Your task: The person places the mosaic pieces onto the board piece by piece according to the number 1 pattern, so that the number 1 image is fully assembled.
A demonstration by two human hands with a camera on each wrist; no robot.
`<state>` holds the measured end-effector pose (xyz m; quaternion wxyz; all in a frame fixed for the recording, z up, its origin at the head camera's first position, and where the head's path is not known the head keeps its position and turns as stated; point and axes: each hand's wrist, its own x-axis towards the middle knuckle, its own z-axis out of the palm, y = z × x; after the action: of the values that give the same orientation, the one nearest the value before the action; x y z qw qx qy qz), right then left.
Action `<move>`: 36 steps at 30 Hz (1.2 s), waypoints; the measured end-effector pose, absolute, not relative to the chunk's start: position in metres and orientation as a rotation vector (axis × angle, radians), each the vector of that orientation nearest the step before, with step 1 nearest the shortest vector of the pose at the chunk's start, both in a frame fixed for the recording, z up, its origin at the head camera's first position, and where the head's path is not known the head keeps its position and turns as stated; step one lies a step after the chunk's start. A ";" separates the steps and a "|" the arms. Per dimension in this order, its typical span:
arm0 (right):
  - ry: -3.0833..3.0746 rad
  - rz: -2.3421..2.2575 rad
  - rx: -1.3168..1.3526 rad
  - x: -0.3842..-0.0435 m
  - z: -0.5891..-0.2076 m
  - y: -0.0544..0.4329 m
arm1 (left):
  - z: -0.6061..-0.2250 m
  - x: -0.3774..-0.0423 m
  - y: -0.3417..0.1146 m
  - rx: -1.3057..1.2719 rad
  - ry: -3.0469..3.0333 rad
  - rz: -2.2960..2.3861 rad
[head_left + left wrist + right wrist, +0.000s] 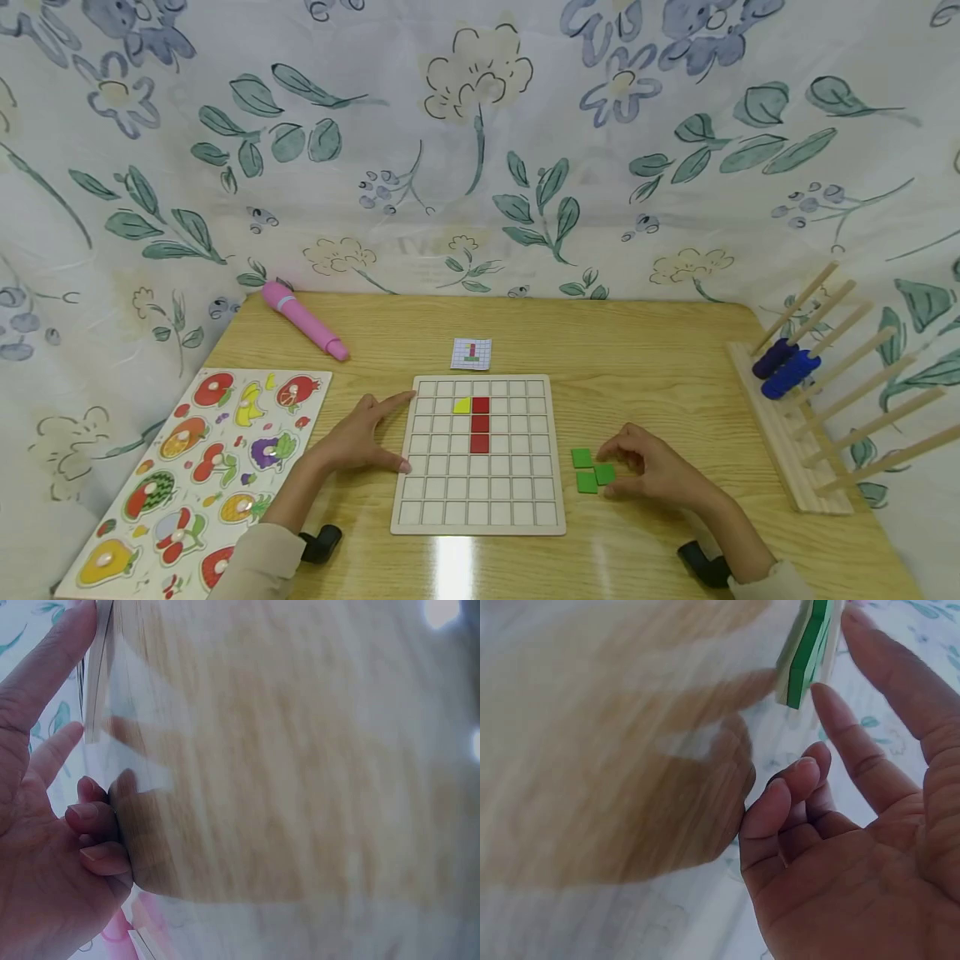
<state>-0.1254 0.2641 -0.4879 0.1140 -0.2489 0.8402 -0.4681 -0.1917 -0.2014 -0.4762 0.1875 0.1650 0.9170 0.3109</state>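
Observation:
A wooden grid board [480, 531] lies flat on the table, with a yellow quarter-round tile [462, 406] and a column of three red square tiles [479, 422] in its cells. At the board's left edge, my left hand [362, 439] touches the rim with thumb and index finger spread apart. In the left wrist view, the other fingers [97, 817] of that hand are bent. Right of the board lie three green square tiles [587, 482]. My right hand [656, 471] has its thumb and index finger on either side of the nearest green tile [807, 656], with a gap showing in the right wrist view.
A small pattern card [471, 354] lies behind the board. On the left are a fruit puzzle board [180, 475] and a pink microphone-shaped object [306, 321]. A wooden peg rack [787, 442] with dark blue and blue beads stands at the right. Floral cloth [480, 208] hangs behind.

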 end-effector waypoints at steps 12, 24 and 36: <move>2.557 -1.255 -0.695 -0.126 -0.485 0.262 | -0.477 -0.190 -0.204 0.455 2.586 0.884; 2.633 -1.262 -0.758 -0.123 -0.491 0.259 | -0.478 -0.192 -0.204 0.446 2.585 0.871; 2.629 -1.342 -0.718 -0.120 -0.487 0.254 | -0.475 -0.192 -0.202 0.447 2.570 0.893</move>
<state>-0.1203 0.2537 -0.4865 0.0520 -0.2360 0.8642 -0.4413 -0.1916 -0.2025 -0.4755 0.1909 0.1592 0.9150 0.3178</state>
